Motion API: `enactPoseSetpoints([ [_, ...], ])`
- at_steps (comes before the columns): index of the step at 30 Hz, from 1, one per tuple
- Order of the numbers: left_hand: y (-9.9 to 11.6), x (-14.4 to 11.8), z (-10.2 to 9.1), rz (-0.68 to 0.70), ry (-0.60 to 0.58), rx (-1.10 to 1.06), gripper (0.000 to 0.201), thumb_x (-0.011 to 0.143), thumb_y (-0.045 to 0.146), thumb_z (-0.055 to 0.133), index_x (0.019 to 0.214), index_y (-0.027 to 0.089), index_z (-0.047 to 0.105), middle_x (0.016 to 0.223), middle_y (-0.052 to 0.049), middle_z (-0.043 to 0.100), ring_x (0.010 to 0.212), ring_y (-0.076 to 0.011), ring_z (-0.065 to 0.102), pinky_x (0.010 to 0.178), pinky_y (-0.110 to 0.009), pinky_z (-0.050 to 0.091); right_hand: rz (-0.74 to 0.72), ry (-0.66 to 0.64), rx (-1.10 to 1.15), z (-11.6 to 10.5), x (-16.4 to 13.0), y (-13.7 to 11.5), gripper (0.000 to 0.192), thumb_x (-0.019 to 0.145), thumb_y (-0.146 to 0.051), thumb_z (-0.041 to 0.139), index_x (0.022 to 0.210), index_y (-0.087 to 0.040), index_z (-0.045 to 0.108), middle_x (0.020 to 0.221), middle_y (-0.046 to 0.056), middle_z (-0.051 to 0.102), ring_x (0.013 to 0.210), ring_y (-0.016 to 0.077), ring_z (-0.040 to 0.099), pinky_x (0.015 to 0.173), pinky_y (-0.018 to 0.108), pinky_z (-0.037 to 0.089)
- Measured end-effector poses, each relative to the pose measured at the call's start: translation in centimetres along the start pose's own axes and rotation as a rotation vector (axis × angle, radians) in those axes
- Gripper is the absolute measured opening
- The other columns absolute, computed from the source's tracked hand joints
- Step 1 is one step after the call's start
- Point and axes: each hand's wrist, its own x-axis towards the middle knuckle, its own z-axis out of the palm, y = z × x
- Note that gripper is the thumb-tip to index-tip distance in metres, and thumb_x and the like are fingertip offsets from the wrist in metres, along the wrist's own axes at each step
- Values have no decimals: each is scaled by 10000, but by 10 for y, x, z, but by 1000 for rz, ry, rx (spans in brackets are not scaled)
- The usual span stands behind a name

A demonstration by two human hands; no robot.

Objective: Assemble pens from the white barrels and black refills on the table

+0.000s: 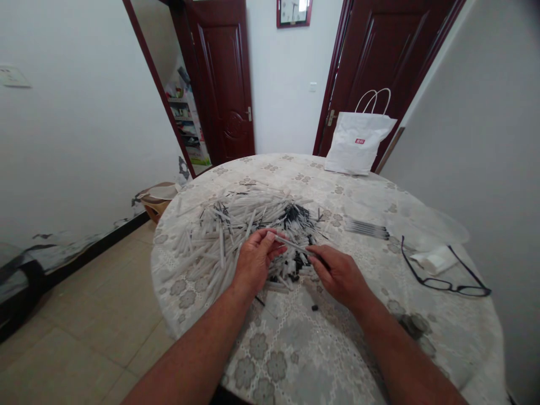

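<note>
A big pile of white pen barrels [219,233] and small black pen parts [297,216] covers the middle of a round table [304,349] with a flowered cloth. My left hand [253,261] and my right hand [337,275] hold the two ends of one white pen barrel [291,245] just above the pile's near edge. The left fingers pinch its far end, the right fingers grip the black tip end.
A row of finished pens [366,228] lies right of the pile. Black-framed glasses [442,275] and a clear plastic bag [422,222] lie at the right. A white paper bag [358,143] stands at the table's far edge. A low basket [157,201] sits on the floor at left.
</note>
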Motion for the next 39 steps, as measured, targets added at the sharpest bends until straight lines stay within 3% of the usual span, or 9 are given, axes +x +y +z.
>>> enactPoseSetpoints([
  [4, 0, -1, -2, -50, -9, -48, 325, 826, 392, 774, 1001, 151, 643, 999, -104, 764, 931, -229, 749, 857, -392, 605, -101, 0, -108, 5, -1, -2, 275, 1023, -248, 472, 1233, -188, 639, 1049, 118, 737, 937, 228, 701, 847, 345, 547],
  [9, -1, -1, -1, -58, -4, -63, 326, 821, 391, 784, 991, 152, 641, 1019, -111, 769, 961, -244, 752, 827, -384, 618, -73, 18, -1, 5, -1, -10, 256, 1016, -241, 490, 1201, -191, 660, 1039, 98, 747, 904, 201, 710, 830, 306, 540],
  [15, 0, -1, 0, -52, -21, -30, 302, 841, 372, 764, 1012, 156, 641, 1017, -104, 772, 963, -236, 751, 807, -368, 626, 159, -38, 303, 1, 3, -10, 240, 995, -317, 544, 1101, -202, 726, 924, 43, 749, 816, 172, 685, 755, 270, 503],
  [20, -3, -2, 1, -38, -26, 34, 283, 872, 389, 723, 1015, 166, 622, 1047, -102, 768, 1008, -236, 741, 833, -377, 623, 367, -200, 529, 0, 5, -5, 302, 1002, -399, 530, 1084, -167, 704, 631, -41, 576, 539, 104, 491, 531, 218, 365],
  [25, -7, -11, 9, 17, -232, 327, 305, 889, 428, 679, 1044, 166, 678, 1086, -96, 751, 987, -236, 733, 851, -389, 615, 94, -148, 156, -3, 7, -15, 191, 999, -290, 547, 1019, -181, 703, 888, 38, 688, 823, 158, 607, 774, 273, 442],
  [28, -9, -17, 9, 114, -240, 574, 325, 899, 416, 654, 1123, 183, 687, 1050, -76, 747, 874, -204, 727, 764, -335, 604, 38, -172, -121, -18, 8, -15, 190, 995, -273, 558, 1038, -178, 717, 971, 82, 694, 959, 201, 609, 890, 314, 438],
  [31, -14, -23, 5, 264, -283, 857, 301, 933, 381, 608, 1162, 193, 660, 948, -56, 739, 791, -181, 699, 737, -312, 562, 210, -295, -438, -46, 13, -1, 204, 986, -300, 568, 1018, -196, 739, 986, 94, 686, 970, 214, 624, 855, 303, 448],
  [36, -27, -39, 4, 456, -804, 1335, 166, 915, 298, 628, 1048, 204, 661, 1016, -62, 695, 913, -193, 662, 804, -295, 505, 509, -472, -900, -84, 33, 49, 261, 992, -256, 493, 1110, -198, 718, 1135, 136, 692, 1044, 257, 651, 825, 313, 473],
  [39, -33, -46, 8, 443, -908, 1554, 156, 881, 266, 652, 1024, 206, 650, 1052, -65, 665, 935, -201, 650, 772, -285, 501, 538, -514, -942, -88, 42, 77, 293, 982, -166, 454, 1127, -169, 708, 1151, 165, 694, 1064, 260, 657, 844, 314, 485],
])
